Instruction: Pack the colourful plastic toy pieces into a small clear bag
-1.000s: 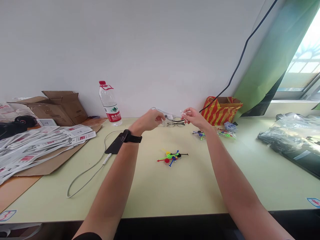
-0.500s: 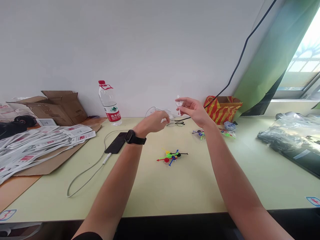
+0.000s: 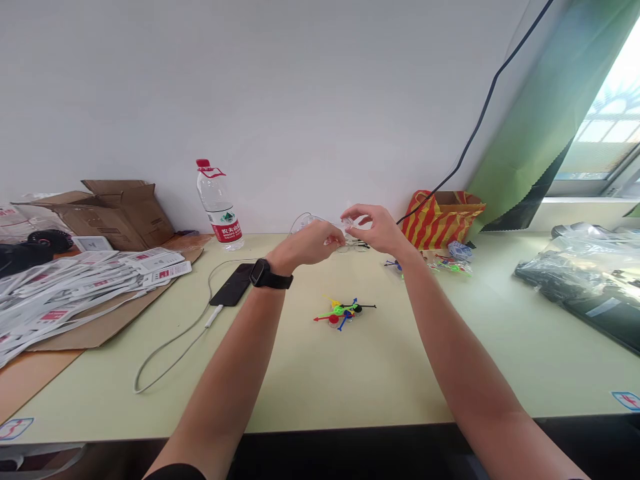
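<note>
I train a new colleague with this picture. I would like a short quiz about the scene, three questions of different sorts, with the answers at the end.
1. Open question: which hand holds the small pale piece between thumb and finger?
2. Multiple choice: what lies near the middle of the table?
A) a striped bag
B) coloured arrow-shaped pieces
C) an open cardboard box
3. Fill in the missing word: the cap of the clear bottle is ____.

Key:
1. The right hand.
2. B
3. red
</note>
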A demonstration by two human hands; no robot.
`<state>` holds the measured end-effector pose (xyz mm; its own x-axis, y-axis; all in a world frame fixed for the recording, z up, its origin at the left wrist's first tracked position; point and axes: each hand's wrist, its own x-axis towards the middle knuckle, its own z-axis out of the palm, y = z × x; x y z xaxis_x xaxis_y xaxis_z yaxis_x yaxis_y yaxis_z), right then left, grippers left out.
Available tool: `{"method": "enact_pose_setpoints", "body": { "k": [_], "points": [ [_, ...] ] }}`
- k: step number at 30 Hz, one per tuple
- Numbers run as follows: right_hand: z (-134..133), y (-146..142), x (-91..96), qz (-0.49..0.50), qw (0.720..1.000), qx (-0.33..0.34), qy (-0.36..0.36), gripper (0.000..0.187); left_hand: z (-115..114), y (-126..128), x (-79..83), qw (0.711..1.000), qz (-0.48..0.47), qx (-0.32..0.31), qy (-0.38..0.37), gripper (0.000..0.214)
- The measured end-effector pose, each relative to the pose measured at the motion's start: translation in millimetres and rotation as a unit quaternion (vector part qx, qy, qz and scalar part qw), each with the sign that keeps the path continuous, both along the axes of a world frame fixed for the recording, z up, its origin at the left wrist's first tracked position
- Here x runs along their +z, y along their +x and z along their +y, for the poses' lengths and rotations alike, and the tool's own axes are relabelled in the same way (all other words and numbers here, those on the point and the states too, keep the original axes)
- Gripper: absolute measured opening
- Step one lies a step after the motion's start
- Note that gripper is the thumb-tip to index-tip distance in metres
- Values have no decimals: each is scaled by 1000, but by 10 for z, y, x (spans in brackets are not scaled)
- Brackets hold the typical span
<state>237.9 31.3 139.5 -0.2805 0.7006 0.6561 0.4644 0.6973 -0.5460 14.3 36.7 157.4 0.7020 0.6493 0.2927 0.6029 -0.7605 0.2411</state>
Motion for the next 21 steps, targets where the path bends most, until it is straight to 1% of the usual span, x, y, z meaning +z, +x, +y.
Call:
{"method": "enact_pose_setpoints", "body": {
  "k": [4, 7, 17, 19, 21],
  "points": [
    [10, 63, -18, -30, 999, 14, -32, 25, 31, -25, 1, 1000, 0, 1, -3, 33],
    [28, 94, -37, -38, 997, 21, -56, 24, 35, -36, 9, 1000, -2, 6, -5, 34],
    [14, 79, -34, -42, 995, 27, -85, 19, 32, -42, 11, 1000, 1, 4, -10, 32],
    [38, 84, -41, -48, 995, 19, -84, 18, 44, -54, 14, 1000, 3, 13, -16, 31],
    [91, 106, -73, -55, 994, -15, -90, 16, 64, -77, 15, 1000, 2, 20, -17, 30]
  ]
}}
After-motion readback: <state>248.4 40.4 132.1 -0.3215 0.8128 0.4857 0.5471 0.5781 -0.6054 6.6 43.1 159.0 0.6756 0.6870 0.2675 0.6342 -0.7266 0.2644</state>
